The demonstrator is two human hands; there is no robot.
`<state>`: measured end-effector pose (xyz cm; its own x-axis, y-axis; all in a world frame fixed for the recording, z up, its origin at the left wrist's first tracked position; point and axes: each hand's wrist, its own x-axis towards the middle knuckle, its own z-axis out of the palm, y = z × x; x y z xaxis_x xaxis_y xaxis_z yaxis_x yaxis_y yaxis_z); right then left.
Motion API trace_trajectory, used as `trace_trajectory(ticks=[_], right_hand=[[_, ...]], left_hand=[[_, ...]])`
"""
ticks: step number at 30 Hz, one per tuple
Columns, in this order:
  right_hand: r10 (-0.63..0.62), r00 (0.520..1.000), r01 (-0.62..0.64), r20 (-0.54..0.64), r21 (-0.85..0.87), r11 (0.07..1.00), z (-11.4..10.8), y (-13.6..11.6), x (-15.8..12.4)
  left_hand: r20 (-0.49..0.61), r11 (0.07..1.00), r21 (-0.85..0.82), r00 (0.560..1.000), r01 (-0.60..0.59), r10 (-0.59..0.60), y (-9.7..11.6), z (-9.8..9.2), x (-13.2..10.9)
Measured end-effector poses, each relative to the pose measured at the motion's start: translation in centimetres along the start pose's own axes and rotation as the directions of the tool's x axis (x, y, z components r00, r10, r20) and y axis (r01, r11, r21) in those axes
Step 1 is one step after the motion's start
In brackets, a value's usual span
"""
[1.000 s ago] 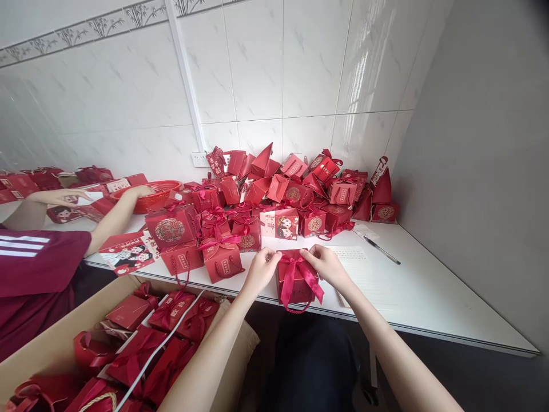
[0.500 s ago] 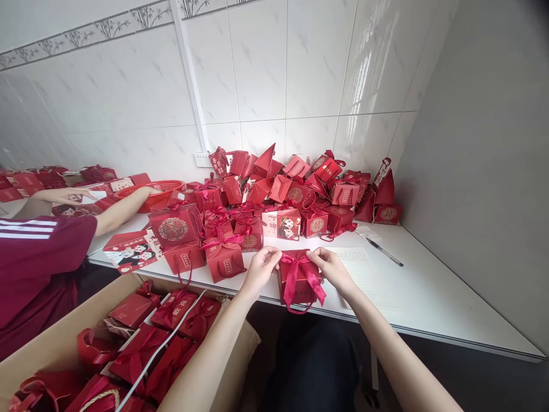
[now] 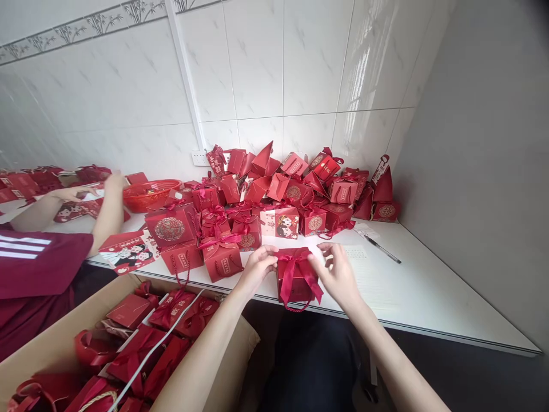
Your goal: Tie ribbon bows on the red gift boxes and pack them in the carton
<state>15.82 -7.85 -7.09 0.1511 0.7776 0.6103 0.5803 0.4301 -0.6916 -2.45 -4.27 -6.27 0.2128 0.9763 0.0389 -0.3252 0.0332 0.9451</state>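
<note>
A small red gift box [image 3: 295, 284] with a dark red ribbon bow [image 3: 295, 262] stands at the front edge of the white table [image 3: 412, 286]. My left hand [image 3: 258, 265] pinches the left loop of the bow, its fingers closed on the ribbon. My right hand [image 3: 337, 269] sits just right of the box. Its thumb and forefinger pinch the right loop of the bow while the other fingers spread upward.
A heap of red gift boxes [image 3: 295, 183] covers the table's back. A pen [image 3: 381, 249] and lined paper [image 3: 358, 257] lie at the right. A cardboard carton [image 3: 55, 343] with several red boxes sits lower left. A person in a maroon shirt [image 3: 38, 263] works beside a red basket [image 3: 150, 194].
My right hand's outer fingers have spread open while both hands stay on the bow. The person at the left has drawn an arm back from the red basket.
</note>
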Motion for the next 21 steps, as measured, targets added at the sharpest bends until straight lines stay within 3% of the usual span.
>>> trace_trajectory(ticks=[1,3,5,6,9,13,16,18,21], right_hand=[[-0.156,0.987,0.158,0.036,-0.064,0.985,-0.1,-0.7,-0.6],[-0.402,0.891,0.434,0.211,-0.136,0.891,0.0,-1.9,-1.7],[-0.515,0.791,0.590,0.330,-0.189,0.785,0.4,-2.6,-2.6],[-0.539,0.767,0.625,0.347,-0.220,0.749,0.6,-2.6,-2.9],[-0.578,0.756,0.651,0.309,-0.261,0.713,1.4,-1.9,-3.3],[-0.601,0.761,0.646,0.244,-0.195,0.738,1.5,-0.9,-3.4],[-0.601,0.757,0.645,0.256,-0.142,0.751,1.1,-1.0,-3.4],[-0.599,0.750,0.645,0.280,-0.110,0.756,0.8,-1.2,-3.3],[-0.615,0.737,0.657,0.281,-0.081,0.750,0.4,-1.5,-3.4]], left_hand=[[0.002,1.000,0.005,1.000,0.008,-0.008,0.1,0.0,0.1],[0.000,0.999,0.033,1.000,0.014,-0.014,0.3,-0.1,0.2],[-0.007,0.996,0.085,1.000,0.011,-0.010,0.4,0.0,0.3],[-0.007,0.994,0.110,1.000,0.012,-0.011,0.5,0.1,0.4],[-0.009,0.991,0.133,1.000,0.028,-0.027,0.5,0.0,0.4],[0.027,0.990,0.140,0.999,0.030,-0.035,0.5,-0.5,0.4],[0.014,0.950,0.312,1.000,-0.023,0.019,0.9,-0.6,0.6],[0.010,0.831,0.537,0.986,-0.145,0.166,1.3,-0.1,0.9],[0.218,0.520,0.780,0.931,-0.347,0.293,1.7,1.1,1.3]])
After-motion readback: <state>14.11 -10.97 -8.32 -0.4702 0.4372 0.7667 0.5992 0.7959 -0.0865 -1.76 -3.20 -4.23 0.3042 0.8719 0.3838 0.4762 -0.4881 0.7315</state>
